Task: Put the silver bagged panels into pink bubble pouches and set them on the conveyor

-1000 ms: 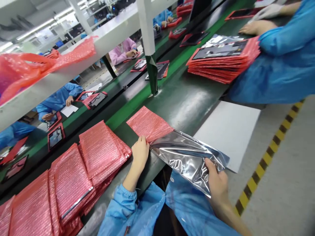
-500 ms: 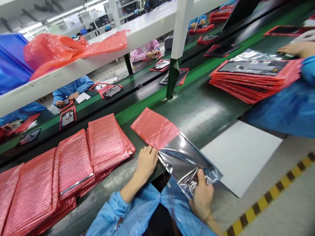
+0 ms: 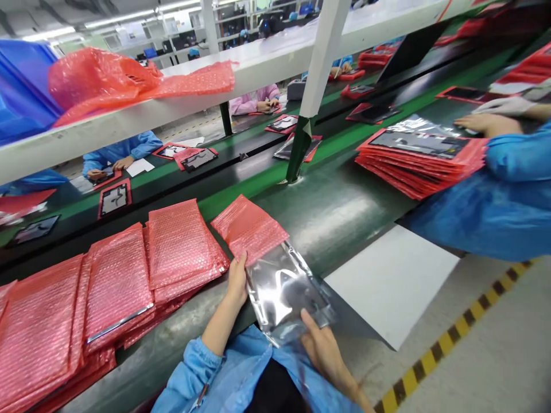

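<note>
A red bubble-wrap pouch (image 3: 251, 226) lies tilted on the green bench in front of me. Out of its near end sticks a shiny silver plastic bag (image 3: 279, 287), with a dark flat shape showing through near its lower end. My left hand (image 3: 238, 280) is closed on the pouch's left edge, where pouch and silver bag meet. Pinching the near end of the silver bag is my right hand (image 3: 321, 344), thumb on top and fingers partly hidden beneath. How far the silver bag reaches inside the pouch is hidden.
Stacked red bubble pouches (image 3: 116, 281) spread to my left. A white board (image 3: 394, 281) lies on the right. Beyond it, a co-worker's blue sleeve (image 3: 516, 158) is beside a pile of red pouches (image 3: 419, 163). A white post (image 3: 321, 63) rises from the bench.
The view has shifted slightly. Both hands and the silver bag have moved left, and the bag has turned steeper. My left hand now has its thumb over the pouch edge.
</note>
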Demonstrator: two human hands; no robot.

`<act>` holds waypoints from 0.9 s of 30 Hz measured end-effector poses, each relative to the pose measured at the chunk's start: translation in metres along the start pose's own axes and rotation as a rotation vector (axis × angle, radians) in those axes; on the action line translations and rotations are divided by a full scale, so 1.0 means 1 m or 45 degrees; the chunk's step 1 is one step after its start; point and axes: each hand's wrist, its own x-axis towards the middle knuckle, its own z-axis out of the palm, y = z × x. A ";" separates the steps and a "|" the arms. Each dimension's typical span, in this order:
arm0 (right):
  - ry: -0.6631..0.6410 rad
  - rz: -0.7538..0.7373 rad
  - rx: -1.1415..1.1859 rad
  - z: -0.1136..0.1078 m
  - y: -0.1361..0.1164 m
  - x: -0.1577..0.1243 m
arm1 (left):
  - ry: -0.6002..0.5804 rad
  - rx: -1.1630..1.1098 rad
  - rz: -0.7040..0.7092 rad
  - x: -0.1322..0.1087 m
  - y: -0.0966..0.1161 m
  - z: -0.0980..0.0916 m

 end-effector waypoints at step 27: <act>0.201 -0.537 -0.625 0.018 -0.032 0.110 | 0.242 0.588 0.504 -0.037 -0.035 -0.047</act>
